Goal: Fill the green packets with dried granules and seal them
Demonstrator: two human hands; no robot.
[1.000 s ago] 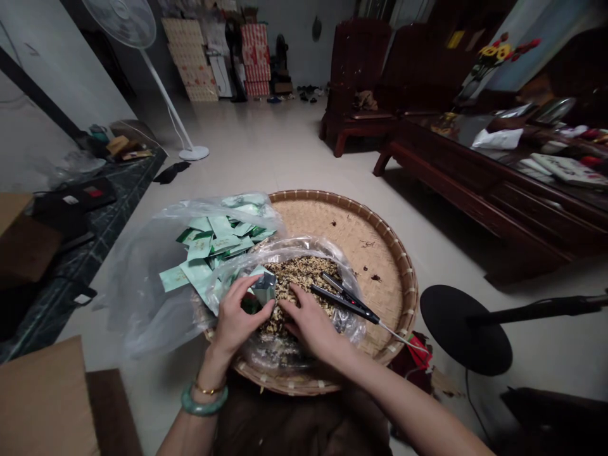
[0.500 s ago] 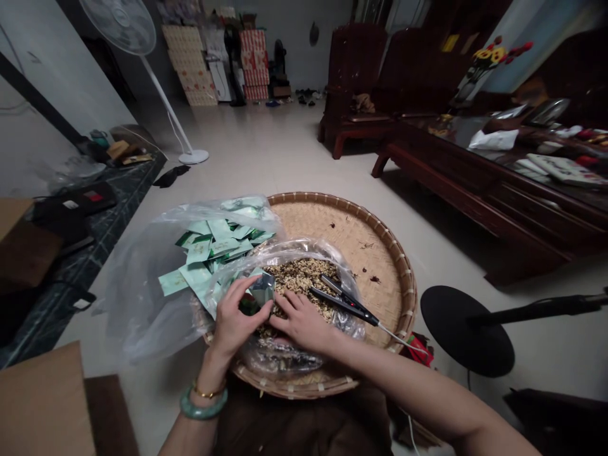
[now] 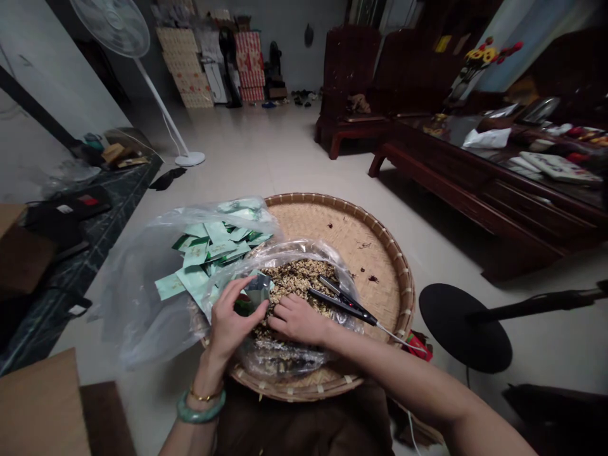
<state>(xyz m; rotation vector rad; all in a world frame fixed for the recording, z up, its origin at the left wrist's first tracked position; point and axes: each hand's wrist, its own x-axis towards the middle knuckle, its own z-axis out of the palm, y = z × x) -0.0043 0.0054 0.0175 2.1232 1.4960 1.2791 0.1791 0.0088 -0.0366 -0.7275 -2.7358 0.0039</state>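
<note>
My left hand (image 3: 232, 320) grips a small green foil packet (image 3: 258, 290) between thumb and fingers, its mouth spread wide. Beside it, my right hand (image 3: 298, 320) has its fingers curled down into a loose dark-and-pale dried mix (image 3: 297, 276); the fingertips are partly hidden. The mix lies in an open clear plastic bag (image 3: 327, 248). A black hair straightener (image 3: 342, 301) with a red light rests on the mix, its plates apart. To the left, several flat green packets (image 3: 216, 244) spill from another clear bag (image 3: 152, 266).
A round woven bamboo tray (image 3: 313, 218) on my lap bears both bags. The straightener's white cord (image 3: 392, 330) runs over its right rim. A black round stand base (image 3: 463, 326) is at the right, a cardboard box (image 3: 42, 402) at the lower left, and a dark wooden table (image 3: 475, 190) beyond.
My right hand's spread fingers have drawn together and curled into the mix. My left hand still holds the packet in about the same place. The view has shifted slightly.
</note>
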